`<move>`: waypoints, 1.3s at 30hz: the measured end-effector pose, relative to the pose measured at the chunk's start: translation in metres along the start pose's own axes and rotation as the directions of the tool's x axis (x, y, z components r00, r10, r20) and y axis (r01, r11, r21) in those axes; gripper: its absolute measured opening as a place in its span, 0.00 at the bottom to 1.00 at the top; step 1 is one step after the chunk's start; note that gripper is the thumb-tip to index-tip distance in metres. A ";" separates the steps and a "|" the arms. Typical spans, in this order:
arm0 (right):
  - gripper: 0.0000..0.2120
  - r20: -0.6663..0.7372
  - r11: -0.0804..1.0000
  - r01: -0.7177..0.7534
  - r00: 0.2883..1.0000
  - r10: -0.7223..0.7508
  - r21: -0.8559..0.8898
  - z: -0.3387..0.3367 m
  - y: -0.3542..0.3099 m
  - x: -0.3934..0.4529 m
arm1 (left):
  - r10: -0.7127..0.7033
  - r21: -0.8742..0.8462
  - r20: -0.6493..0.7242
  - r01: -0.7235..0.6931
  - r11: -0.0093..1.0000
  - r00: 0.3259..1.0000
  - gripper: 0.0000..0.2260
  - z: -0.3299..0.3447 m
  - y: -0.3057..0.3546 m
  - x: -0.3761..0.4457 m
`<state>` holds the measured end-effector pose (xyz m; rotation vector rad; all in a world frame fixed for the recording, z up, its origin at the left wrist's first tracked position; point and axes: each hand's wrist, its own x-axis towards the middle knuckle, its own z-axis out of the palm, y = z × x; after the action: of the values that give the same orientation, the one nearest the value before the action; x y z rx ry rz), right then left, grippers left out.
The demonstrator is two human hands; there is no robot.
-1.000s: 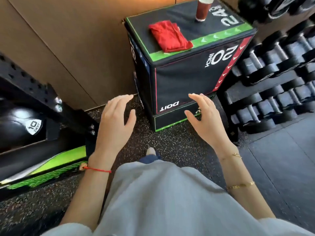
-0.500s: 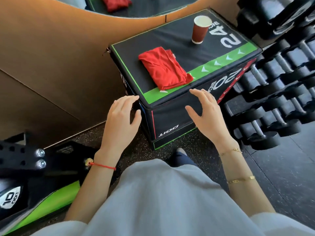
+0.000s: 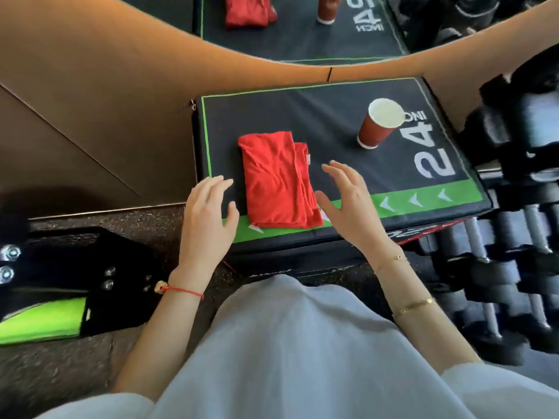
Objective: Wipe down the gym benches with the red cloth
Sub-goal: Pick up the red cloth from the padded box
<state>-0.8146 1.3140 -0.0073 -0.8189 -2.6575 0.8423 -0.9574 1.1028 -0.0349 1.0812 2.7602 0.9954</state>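
Note:
A folded red cloth (image 3: 276, 179) lies on top of a black and green padded box (image 3: 341, 146) marked "24". My left hand (image 3: 207, 220) hovers just left of the cloth with fingers spread, over the box's near left corner. To the cloth's right is my right hand (image 3: 348, 204), also open, its thumb close to the cloth's edge. Neither hand holds anything.
A red paper cup (image 3: 379, 124) stands upright on the box's far right part. A rack of black dumbbells (image 3: 508, 261) fills the right side. Black and green equipment (image 3: 60, 297) sits at the left. A wall mirror (image 3: 302, 25) above reflects the box.
The view has risen over the box and come closer. Both hands have moved forward from in front of the box to either side of the red cloth.

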 end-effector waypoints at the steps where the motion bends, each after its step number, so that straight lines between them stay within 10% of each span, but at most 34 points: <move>1: 0.24 0.023 1.000 0.014 1.000 -0.014 -0.004 0.000 0.003 0.010 | -0.021 0.016 -0.011 0.021 1.000 1.000 0.17 0.006 0.001 0.002; 17: 0.38 0.140 0.976 -0.001 0.990 0.032 -0.218 0.073 -0.008 0.068 | -0.088 0.167 0.038 0.080 0.983 0.995 0.17 0.040 -0.022 0.004; 39: 0.24 0.088 0.992 0.084 0.992 -0.092 0.094 0.064 -0.020 0.070 | -0.086 0.145 -0.042 0.091 0.985 0.995 0.17 0.049 -0.024 -0.001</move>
<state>-0.9047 1.3113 -0.0433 -0.6514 -2.6893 0.9924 -0.9598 1.1159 -0.0875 0.9544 2.9214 0.8208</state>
